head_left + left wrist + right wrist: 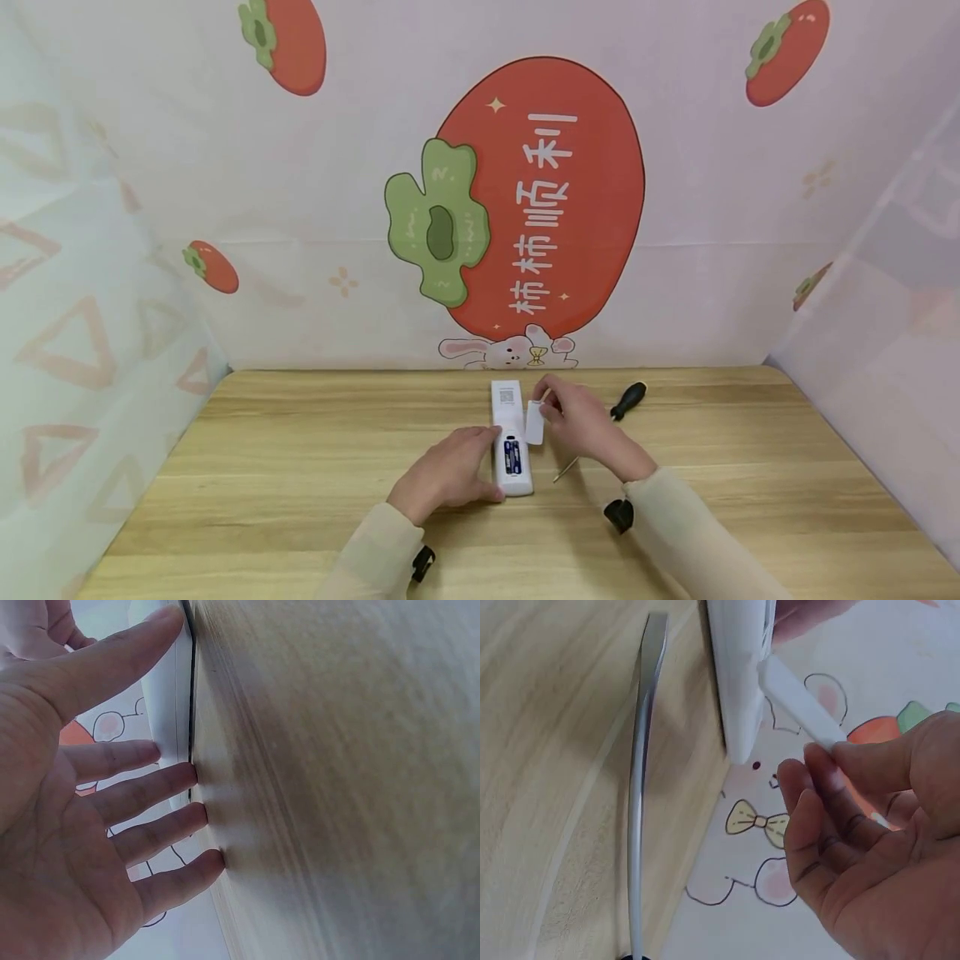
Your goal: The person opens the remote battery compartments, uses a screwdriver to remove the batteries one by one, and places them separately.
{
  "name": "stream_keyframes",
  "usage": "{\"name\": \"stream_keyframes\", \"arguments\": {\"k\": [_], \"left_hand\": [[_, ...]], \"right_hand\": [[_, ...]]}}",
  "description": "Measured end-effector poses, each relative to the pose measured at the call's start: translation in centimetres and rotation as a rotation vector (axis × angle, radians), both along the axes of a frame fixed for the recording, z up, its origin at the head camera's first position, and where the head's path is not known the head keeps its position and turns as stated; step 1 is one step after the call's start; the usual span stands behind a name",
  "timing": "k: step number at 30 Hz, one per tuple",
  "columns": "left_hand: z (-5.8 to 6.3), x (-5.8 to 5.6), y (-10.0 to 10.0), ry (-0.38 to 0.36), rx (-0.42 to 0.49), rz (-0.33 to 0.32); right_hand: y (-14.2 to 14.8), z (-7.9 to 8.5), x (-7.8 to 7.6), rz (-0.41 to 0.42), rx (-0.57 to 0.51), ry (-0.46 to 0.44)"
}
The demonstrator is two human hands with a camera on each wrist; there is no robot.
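A white remote control (507, 416) lies back side up on the wooden table, long side pointing away from me. Two dark blue batteries (512, 458) sit side by side in its uncovered compartment. Against the remote's left side rests my left hand (448, 471); in the left wrist view its fingers are spread and nearly straight, with thumb and index fingertips touching the edge. My right hand (587, 422) pinches the white battery cover (535, 422) between thumb and fingers. The cover is tilted beside the remote's right side, and the right wrist view shows it held by one end.
A screwdriver (628, 401) with a black handle lies right of the remote, partly under my right hand. Its flat metal blade (640, 772) points toward me. Behind the table stands a printed backdrop (345, 308), with cloth walls on both sides.
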State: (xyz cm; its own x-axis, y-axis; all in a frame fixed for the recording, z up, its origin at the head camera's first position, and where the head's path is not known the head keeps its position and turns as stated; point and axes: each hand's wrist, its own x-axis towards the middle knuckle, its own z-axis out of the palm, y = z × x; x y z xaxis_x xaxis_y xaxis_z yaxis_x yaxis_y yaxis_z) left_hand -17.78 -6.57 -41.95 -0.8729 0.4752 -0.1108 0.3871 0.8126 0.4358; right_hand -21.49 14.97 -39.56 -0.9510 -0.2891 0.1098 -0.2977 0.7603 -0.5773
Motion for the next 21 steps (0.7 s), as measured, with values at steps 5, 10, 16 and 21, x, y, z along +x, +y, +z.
{"name": "stream_keyframes", "arguments": {"k": [5, 10, 16, 21], "left_hand": [[0.0, 0.0, 0.0, -0.003, -0.001, 0.007], [0.2, 0.0, 0.1, -0.003, 0.000, 0.007], [0.2, 0.1, 0.0, -0.007, 0.004, 0.006], [0.2, 0.0, 0.0, -0.011, 0.008, 0.009]], "right_hand": [[0.4, -0.4, -0.9, -0.039, 0.015, -0.030], [0.7, -1.1, -1.8, -0.063, 0.037, -0.059], [0.9, -1.8, -2.5, -0.097, 0.065, -0.083], [0.8, -2.1, -2.8, -0.122, 0.101, -0.102]]}}
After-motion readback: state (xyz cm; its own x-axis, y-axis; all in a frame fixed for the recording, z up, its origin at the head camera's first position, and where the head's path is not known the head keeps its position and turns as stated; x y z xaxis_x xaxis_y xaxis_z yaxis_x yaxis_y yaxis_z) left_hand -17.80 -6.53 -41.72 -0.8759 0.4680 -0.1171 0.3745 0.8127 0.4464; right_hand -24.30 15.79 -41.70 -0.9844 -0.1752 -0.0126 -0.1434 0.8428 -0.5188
